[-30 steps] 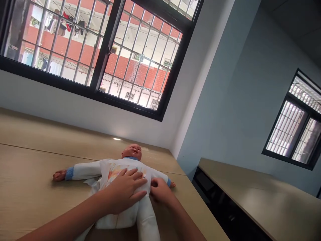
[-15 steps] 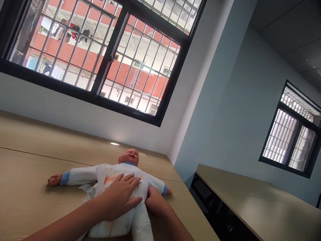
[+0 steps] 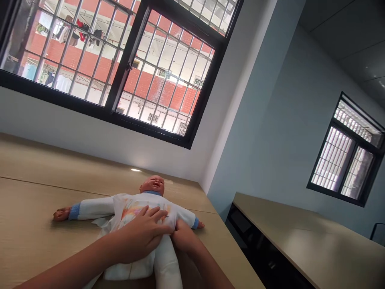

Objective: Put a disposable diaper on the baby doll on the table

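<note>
One doll [image 3: 167, 259] is lying face-up on the counter [image 3: 36, 249]; the left hand [image 3: 141, 233] is resting, fingers spread, on its printed cloth [image 3: 128, 212], the right hand [image 3: 182, 237] is sitting at its side, grip impossible to tell. Uneven tugging could be leaving the cloth bunched.

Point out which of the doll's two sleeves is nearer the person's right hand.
The sleeve on the picture's right: the right hand is just below it in view, while the other sleeve extends away toward picture left.
</note>
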Tool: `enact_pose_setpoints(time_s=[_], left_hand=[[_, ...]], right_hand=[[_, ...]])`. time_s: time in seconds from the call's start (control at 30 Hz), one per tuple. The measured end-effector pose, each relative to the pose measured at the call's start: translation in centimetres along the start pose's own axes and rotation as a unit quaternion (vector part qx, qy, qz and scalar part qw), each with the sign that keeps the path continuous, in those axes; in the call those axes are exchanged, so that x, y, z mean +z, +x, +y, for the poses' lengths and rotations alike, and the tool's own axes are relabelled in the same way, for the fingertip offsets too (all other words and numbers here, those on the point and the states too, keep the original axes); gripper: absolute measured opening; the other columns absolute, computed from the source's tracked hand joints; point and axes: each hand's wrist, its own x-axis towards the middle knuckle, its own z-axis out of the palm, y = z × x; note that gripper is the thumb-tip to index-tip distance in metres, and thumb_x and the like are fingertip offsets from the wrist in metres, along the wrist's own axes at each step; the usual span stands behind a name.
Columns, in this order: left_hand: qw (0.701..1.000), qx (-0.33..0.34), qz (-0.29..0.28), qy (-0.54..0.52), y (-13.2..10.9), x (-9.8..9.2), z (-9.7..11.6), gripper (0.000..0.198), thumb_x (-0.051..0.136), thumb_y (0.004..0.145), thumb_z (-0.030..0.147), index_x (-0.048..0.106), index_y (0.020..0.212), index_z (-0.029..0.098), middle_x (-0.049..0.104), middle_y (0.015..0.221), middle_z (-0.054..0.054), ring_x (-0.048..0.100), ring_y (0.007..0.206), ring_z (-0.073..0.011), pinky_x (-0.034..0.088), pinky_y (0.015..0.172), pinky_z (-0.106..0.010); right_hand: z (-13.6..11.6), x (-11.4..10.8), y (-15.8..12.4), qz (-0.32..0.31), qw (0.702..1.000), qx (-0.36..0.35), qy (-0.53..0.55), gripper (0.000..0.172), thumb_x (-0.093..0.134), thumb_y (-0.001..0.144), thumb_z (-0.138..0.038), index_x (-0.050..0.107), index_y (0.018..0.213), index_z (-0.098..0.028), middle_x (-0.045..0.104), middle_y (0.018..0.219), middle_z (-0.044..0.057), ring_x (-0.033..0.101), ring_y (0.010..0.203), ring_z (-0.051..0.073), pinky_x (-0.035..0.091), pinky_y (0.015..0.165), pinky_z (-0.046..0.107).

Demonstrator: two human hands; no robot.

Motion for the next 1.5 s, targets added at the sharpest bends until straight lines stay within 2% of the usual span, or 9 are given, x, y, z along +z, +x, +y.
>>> enact_pose_setpoints(time_s=[0.1,0.17,0.43,0.73,0.9,1.1,1.23,1.37,1.5], left_hand=[[1.000,-0.001,0.005,0.007,0.0,0.4,-0.1,0.038,0.046,0.090,0.013,0.075,0.103,0.034,0.061,0.137,-0.005,0.053,0.130,-0.0335,0.033,0.113,-0.061],[1.000,-0.010,0.009,0.001,0.2,0.6,-0.3,0.030,0.047,0.087,0.012,0.072,0.093,0.028,0.064,0.124,-0.005,0.057,0.121,-0.0304,0.037,0.109,-0.056],[0.999,-0.021,0.013,-0.046,0.9,0.6,-0.8,0.020,0.048,0.079,0.008,0.061,0.071,0.020,0.062,0.098,-0.002,0.059,0.104,-0.0228,0.039,0.103,-0.046],[0.999,-0.004,0.003,-0.054,0.5,0.8,-1.1,0.027,0.049,0.076,0.007,0.068,0.079,0.025,0.061,0.101,0.000,0.057,0.107,-0.0230,0.036,0.106,-0.046],[0.998,-0.012,0.003,-0.063,0.3,0.5,-0.6,0.024,0.047,0.080,0.006,0.065,0.078,0.022,0.060,0.101,0.000,0.056,0.107,-0.0221,0.032,0.108,-0.048],[0.999,0.001,0.000,-0.039,0.0,0.1,-0.3,0.024,0.043,0.084,0.006,0.061,0.081,0.022,0.060,0.102,-0.001,0.055,0.107,-0.0227,0.036,0.102,-0.044],[0.999,0.010,0.001,-0.033,0.1,0.4,-0.5,0.024,0.044,0.084,0.005,0.061,0.083,0.022,0.059,0.103,-0.001,0.054,0.106,-0.0225,0.036,0.102,-0.042],[0.999,0.009,0.000,-0.035,0.1,0.5,-0.5,0.022,0.044,0.084,0.007,0.060,0.082,0.021,0.060,0.107,-0.002,0.053,0.109,-0.0235,0.035,0.104,-0.044],[1.000,0.005,-0.001,-0.030,0.1,0.4,-0.4,0.022,0.044,0.086,0.009,0.061,0.084,0.022,0.061,0.107,-0.002,0.054,0.110,-0.0242,0.034,0.106,-0.046]], right_hand=[[0.9,-0.6,0.6,0.000,0.998,0.055,-0.006,0.007,0.060,0.073,-0.010,0.060,0.072,-0.017,0.061,0.065,-0.003,0.055,0.059,0.011,0.041,0.055,0.021],[1.4,-1.3,0.8,0.016,0.994,0.100,-0.037,0.017,0.057,0.072,-0.007,0.048,0.065,-0.019,0.050,0.054,-0.006,0.046,0.048,0.009,0.033,0.048,0.020],[1.5,-3.2,0.9,-0.028,0.988,0.150,-0.018,0.019,0.057,0.078,-0.010,0.046,0.066,-0.020,0.058,0.049,-0.003,0.056,0.044,0.012,0.042,0.045,0.019],[1.4,-3.9,0.6,-0.073,0.986,0.150,0.011,0.041,0.082,0.052,-0.004,0.057,0.083,-0.017,0.062,0.056,-0.007,0.056,0.046,0.010,0.046,0.046,0.018],[0.7,-3.5,0.4,-0.084,0.983,0.156,-0.051,0.011,0.070,0.070,-0.012,0.060,0.073,-0.017,0.057,0.049,-0.006,0.056,0.047,0.010,0.042,0.045,0.017],[0.4,-3.2,0.3,-0.040,0.986,0.158,-0.017,0.018,0.063,0.072,-0.009,0.052,0.060,-0.017,0.054,0.052,-0.004,0.054,0.049,0.009,0.044,0.048,0.018],[0.6,-3.0,0.7,-0.036,0.979,0.157,0.127,0.015,0.063,0.074,-0.011,0.051,0.069,-0.017,0.053,0.058,-0.005,0.058,0.055,0.011,0.060,0.064,0.029],[0.3,-3.2,0.6,-0.082,0.956,0.213,0.182,0.006,0.059,0.087,-0.021,0.055,0.090,-0.017,0.065,0.066,0.003,0.067,0.056,0.015,0.055,0.054,0.023],[-0.3,-3.2,0.1,-0.123,0.943,0.242,0.191,0.021,0.054,0.098,-0.033,0.060,0.102,-0.013,0.070,0.075,0.007,0.069,0.061,0.013,0.053,0.056,0.018]])
